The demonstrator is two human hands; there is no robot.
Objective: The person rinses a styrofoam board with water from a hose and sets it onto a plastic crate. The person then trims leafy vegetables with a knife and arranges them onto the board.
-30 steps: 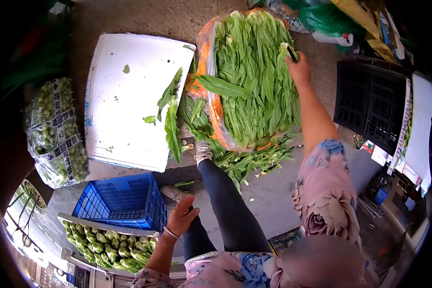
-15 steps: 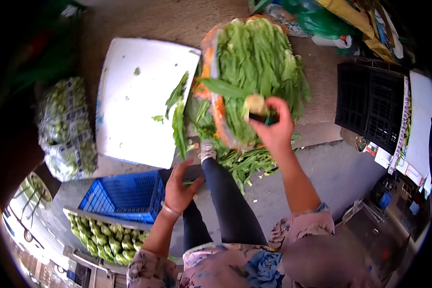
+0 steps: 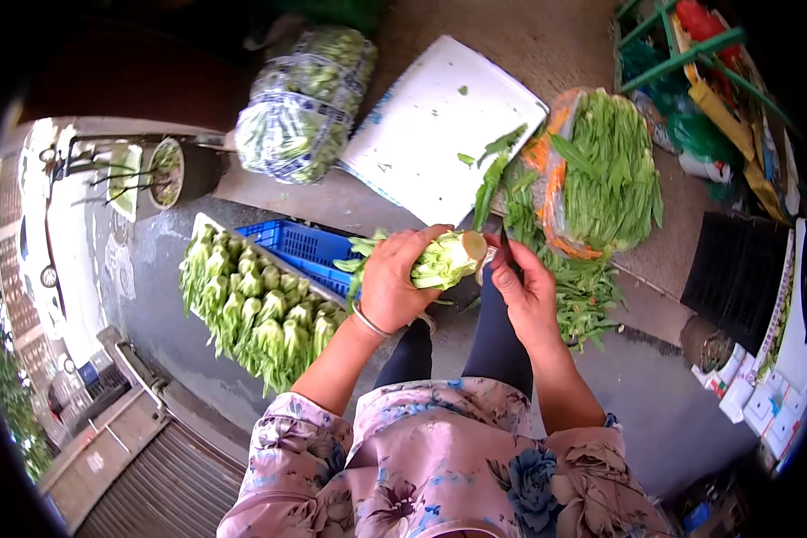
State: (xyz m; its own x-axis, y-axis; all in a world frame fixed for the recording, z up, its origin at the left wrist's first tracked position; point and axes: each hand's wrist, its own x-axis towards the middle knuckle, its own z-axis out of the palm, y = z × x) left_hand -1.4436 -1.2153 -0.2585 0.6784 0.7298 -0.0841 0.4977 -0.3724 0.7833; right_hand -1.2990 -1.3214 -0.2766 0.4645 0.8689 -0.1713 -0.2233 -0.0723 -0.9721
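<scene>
My left hand [image 3: 393, 280] is closed round a head of leafy lettuce [image 3: 441, 265], its pale round cut stem end facing right and its leaves trailing out on the left. My right hand [image 3: 531, 298] grips a small dark knife [image 3: 504, 246], its blade close beside the stem end; whether the two touch I cannot tell. Beyond my hands, a pile of long-leaved greens [image 3: 608, 166] lies in an orange-edged bag. Loose leaves [image 3: 587, 291] are strewn on the ground by my right hand.
Left of my legs, a tray of lettuce heads [image 3: 264, 300] stands by a blue crate [image 3: 309, 247]. Ahead lies a white board [image 3: 439, 125] with leaf scraps. A wrapped bundle of greens [image 3: 300, 108] is to its left, a black crate [image 3: 735, 269] at the right.
The lettuce head has passed from my right hand to my left, which was open and empty. The knife stays in my right hand. My view has swung left.
</scene>
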